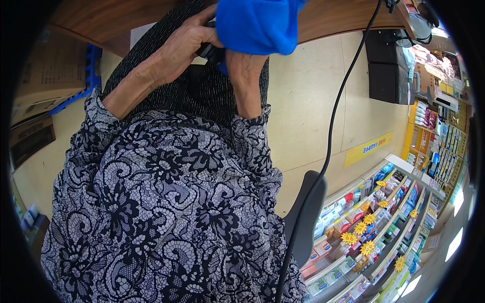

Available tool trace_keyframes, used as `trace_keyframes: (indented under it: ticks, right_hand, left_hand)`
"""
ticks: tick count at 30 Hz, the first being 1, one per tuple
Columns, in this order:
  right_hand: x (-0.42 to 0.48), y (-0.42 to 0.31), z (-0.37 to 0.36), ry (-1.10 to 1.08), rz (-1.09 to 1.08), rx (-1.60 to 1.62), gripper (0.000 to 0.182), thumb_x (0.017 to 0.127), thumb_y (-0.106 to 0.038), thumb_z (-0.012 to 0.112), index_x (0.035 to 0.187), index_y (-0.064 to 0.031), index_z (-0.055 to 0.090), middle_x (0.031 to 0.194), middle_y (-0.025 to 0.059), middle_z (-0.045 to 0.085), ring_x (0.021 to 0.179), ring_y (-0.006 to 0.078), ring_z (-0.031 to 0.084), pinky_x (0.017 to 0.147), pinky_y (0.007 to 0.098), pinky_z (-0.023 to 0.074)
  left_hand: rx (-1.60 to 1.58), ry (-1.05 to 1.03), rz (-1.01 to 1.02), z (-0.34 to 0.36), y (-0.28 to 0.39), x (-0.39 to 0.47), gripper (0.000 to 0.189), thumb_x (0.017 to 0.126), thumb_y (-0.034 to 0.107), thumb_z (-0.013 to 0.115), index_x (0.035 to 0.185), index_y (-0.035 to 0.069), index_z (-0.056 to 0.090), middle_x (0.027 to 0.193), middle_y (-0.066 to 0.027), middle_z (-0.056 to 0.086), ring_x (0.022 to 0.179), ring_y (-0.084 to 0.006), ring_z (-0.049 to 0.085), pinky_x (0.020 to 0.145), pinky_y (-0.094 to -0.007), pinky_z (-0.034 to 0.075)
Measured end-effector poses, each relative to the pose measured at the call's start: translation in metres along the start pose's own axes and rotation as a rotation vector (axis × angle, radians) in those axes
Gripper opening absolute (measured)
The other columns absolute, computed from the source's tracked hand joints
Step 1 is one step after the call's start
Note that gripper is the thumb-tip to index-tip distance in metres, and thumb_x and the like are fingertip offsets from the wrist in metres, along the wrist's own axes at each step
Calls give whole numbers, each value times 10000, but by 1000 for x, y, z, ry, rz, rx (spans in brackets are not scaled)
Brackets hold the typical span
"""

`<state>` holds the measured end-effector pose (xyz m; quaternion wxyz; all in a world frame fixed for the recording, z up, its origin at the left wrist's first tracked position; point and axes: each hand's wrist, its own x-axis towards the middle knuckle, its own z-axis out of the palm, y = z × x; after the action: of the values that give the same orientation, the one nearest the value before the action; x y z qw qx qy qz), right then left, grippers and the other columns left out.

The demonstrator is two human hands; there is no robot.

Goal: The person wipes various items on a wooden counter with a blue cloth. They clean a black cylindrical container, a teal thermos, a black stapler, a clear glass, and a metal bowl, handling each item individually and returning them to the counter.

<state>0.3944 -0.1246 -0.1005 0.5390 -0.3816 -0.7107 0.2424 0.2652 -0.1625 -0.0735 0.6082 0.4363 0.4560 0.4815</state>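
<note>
Both hands are together above the lap, near the edge of a wooden desk (333,17). A blue cloth (257,26) covers most of my right hand (244,62), so only its back near the wrist shows and its fingers are hidden. My left hand (193,36) holds a small black object (210,53), whose kind I cannot tell, against the cloth's left side. Part of that object shows between the two hands, over dark trousers (170,91) with pale flecks.
A black cable (331,125) hangs down on the right, across a grey chair armrest (310,212). Shelves of boxed goods (352,235) stand at the lower right, black boxes (386,68) at the upper right. Cardboard boxes (53,72) and a blue plastic crate (93,68) are at left.
</note>
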Motion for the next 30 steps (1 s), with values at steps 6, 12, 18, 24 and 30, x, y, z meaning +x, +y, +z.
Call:
trace_keyframes:
  ticks: [6,12,18,24,30]
  right_hand:
    - [30,2,-31,347,466,544,310,860,-138,595,1139,-13,549,1076,135,595,992,235,569,849,356,454]
    - [8,-25,-27,249,409,473,227,905,-107,533,1104,-1,564,917,96,623,802,176,594,708,295,491]
    - [-24,-15,16,-261,111,205,510,876,-146,597,1325,-27,384,1339,162,426,1223,261,443,1020,358,374]
    - [-50,5,18,-209,222,267,481,914,-242,539,1327,-44,393,1325,137,447,1202,248,458,1015,373,384]
    - [-48,4,12,-48,488,555,470,955,-334,472,1330,-61,400,1313,111,464,1194,231,463,1016,390,386]
  left_hand:
    - [-173,-119,30,15,21,-8,593,830,151,487,1391,33,331,1074,-110,590,882,-184,614,762,-297,504]
    - [-333,25,-44,5,23,5,515,955,432,444,1316,64,438,1067,-88,616,950,-176,600,905,-325,460]
    - [-449,339,-49,-13,-2,5,526,916,441,524,1303,92,450,1169,-30,560,1056,-140,539,939,-321,454]
    - [-642,287,122,-3,45,10,358,930,393,517,1126,97,565,1000,-38,621,939,-184,577,867,-340,470]
    - [-826,198,133,-25,39,16,334,953,368,473,1118,87,548,984,-62,604,903,-221,577,845,-358,474]
